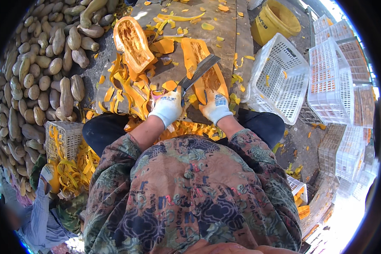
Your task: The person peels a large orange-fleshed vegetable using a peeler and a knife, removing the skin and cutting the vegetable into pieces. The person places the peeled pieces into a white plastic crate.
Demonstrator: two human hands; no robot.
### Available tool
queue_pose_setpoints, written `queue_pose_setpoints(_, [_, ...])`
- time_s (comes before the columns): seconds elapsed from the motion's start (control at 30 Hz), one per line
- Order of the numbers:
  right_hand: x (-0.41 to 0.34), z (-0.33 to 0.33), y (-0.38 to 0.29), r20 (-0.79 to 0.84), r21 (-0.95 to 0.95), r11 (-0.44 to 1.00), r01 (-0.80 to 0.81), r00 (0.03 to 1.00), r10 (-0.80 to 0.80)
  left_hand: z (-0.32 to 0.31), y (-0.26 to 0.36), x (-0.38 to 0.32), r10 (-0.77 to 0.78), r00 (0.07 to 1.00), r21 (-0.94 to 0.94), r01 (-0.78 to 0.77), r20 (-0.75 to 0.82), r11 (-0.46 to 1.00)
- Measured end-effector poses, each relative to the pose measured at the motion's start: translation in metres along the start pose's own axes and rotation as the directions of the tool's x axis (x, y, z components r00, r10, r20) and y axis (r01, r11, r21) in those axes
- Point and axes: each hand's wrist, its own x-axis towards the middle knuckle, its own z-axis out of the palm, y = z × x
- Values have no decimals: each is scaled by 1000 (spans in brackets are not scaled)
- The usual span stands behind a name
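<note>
In my gloved left hand (167, 106) is a knife with a broad dark blade (200, 72). The blade slants up to the right across a peeled orange squash piece (220, 83). My right hand (216, 106), in a white glove with blue print, grips the near end of that piece. Its hollow holds stringy pulp, partly covered by the blade. Something pink (157, 95) shows beside my left glove; I cannot tell what it is. Another hollow squash half (131, 41) lies cut side up at the upper left, with peel strips (131, 90) heaped below it.
A wooden board (220, 19) bears scattered peel. Many unpeeled squashes (41, 79) cover the ground on the left, near a plastic crate (65, 139). At right are a yellow bucket (263, 27), a white crate (274, 111) and stacked crates (331, 104). Another person's sleeve (39, 212) shows lower left.
</note>
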Motion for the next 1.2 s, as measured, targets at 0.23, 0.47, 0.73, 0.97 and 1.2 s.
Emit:
queue_pose_setpoints(0.23, [-5,13,38,-49,5,1000,30,998,-30,-10,-4,-5,78,997,-451,-78,-19,889])
queue_pose_setpoints(0.47, [16,-25,128,-26,527,846,-74,994,103,0,-18,-20,-80,996,-943,1,-27,334])
queue_pose_setpoints(0.73, [33,-28,139,-252,127,981,143,962,-108,-18,-36,28,-146,987,-985,91,70,147])
queue_pose_setpoints(0.97, [41,-31,157,-59,216,972,88,995,-77,-35,-69,45,-153,975,-975,183,164,125])
queue_pose_setpoints(1.2, [42,-51,150,-42,82,994,73,997,-70,13,-9,66,-12,967,-902,242,255,358])
